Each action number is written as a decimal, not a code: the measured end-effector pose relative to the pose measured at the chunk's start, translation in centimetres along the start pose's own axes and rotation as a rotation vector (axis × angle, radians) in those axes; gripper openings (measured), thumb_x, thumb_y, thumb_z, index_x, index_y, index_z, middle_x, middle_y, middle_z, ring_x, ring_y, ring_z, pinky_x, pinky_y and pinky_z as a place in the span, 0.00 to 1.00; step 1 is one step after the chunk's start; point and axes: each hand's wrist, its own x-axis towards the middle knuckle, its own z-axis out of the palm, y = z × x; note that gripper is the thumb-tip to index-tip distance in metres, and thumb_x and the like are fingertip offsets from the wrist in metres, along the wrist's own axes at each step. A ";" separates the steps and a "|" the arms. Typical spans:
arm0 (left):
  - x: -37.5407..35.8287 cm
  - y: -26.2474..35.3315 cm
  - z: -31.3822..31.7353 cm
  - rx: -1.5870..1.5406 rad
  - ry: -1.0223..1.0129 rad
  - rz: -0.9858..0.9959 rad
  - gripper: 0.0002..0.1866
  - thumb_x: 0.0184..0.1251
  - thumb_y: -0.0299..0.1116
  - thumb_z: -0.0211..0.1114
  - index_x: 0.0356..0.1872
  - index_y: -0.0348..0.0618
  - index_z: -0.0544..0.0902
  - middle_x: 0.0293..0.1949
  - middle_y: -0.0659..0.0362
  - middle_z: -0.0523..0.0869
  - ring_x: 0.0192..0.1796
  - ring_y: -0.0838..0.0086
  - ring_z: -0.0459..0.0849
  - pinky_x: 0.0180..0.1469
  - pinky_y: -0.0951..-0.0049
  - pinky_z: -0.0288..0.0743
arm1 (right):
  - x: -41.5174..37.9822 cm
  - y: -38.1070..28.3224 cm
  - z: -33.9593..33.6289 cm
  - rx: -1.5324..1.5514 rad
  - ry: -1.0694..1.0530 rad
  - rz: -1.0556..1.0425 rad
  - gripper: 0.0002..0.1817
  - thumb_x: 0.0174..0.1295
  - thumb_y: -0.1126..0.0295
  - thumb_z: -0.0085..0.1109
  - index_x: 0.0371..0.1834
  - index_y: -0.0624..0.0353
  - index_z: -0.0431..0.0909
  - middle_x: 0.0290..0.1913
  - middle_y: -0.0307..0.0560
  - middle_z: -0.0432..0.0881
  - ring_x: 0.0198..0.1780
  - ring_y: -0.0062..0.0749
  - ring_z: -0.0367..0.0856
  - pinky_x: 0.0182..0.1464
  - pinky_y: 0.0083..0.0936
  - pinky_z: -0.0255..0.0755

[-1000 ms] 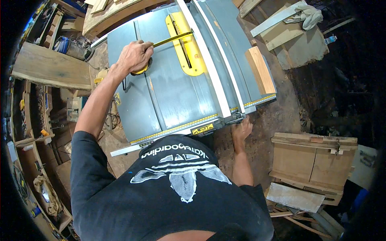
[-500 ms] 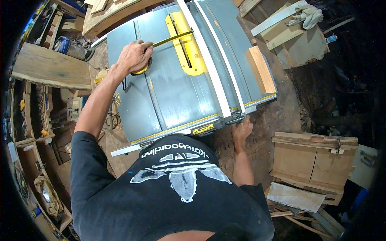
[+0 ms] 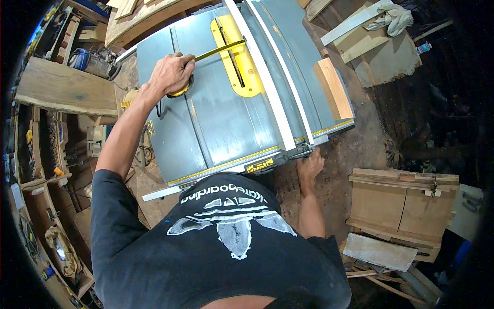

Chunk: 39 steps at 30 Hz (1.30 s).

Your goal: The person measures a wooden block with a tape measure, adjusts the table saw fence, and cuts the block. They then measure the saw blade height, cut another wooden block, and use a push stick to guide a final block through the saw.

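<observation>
My left hand (image 3: 172,73) is closed around a yellow tape measure (image 3: 181,91) above the left part of the grey saw table (image 3: 231,126). The tape's blade (image 3: 218,50) stretches right across the yellow insert plate (image 3: 249,82) and its dark slot, up to the white rip fence (image 3: 272,98). At the fence's near end, below the table's front edge, my right hand (image 3: 311,164) has its fingers bent at the black fence clamp (image 3: 299,150). Its fingertips are partly hidden, so what they grip is unclear.
A wood block (image 3: 333,88) lies on the saw table's right side. Left stand a wide plank (image 3: 67,85) and shelves (image 3: 49,201) with tools. A wooden panel (image 3: 401,206) and scrap strips are at lower right. A cloth (image 3: 392,21) rests on boards at upper right.
</observation>
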 end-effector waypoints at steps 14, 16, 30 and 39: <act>-0.1 -0.1 0.2 -0.022 0.033 0.012 0.18 0.74 0.39 0.55 0.50 0.36 0.86 0.40 0.41 0.87 0.42 0.44 0.87 0.48 0.51 0.80 | 0.0 -0.4 -0.3 0.040 -0.057 0.101 0.34 0.30 0.70 0.78 0.46 0.60 0.72 0.36 0.52 0.83 0.40 0.55 0.82 0.44 0.45 0.68; -0.2 -0.1 0.2 -0.014 0.029 0.017 0.18 0.74 0.39 0.55 0.50 0.36 0.86 0.40 0.41 0.87 0.42 0.44 0.86 0.48 0.51 0.79 | -0.1 -0.5 -0.3 0.047 -0.002 0.072 0.33 0.30 0.71 0.78 0.44 0.59 0.71 0.35 0.52 0.83 0.41 0.55 0.82 0.45 0.46 0.68; -0.1 0.1 0.0 -0.002 -0.006 -0.008 0.20 0.75 0.39 0.54 0.52 0.34 0.86 0.43 0.41 0.87 0.45 0.46 0.87 0.51 0.52 0.79 | -0.2 0.3 0.5 0.044 0.083 -0.022 0.34 0.30 0.72 0.78 0.46 0.63 0.73 0.35 0.55 0.83 0.37 0.57 0.82 0.43 0.48 0.68; -0.1 0.2 -0.3 0.003 -0.018 -0.021 0.19 0.75 0.40 0.55 0.52 0.36 0.86 0.45 0.40 0.87 0.46 0.45 0.87 0.52 0.52 0.80 | -0.2 0.3 0.5 -0.010 0.051 -0.025 0.28 0.33 0.72 0.73 0.42 0.61 0.72 0.34 0.55 0.83 0.38 0.56 0.82 0.43 0.47 0.69</act>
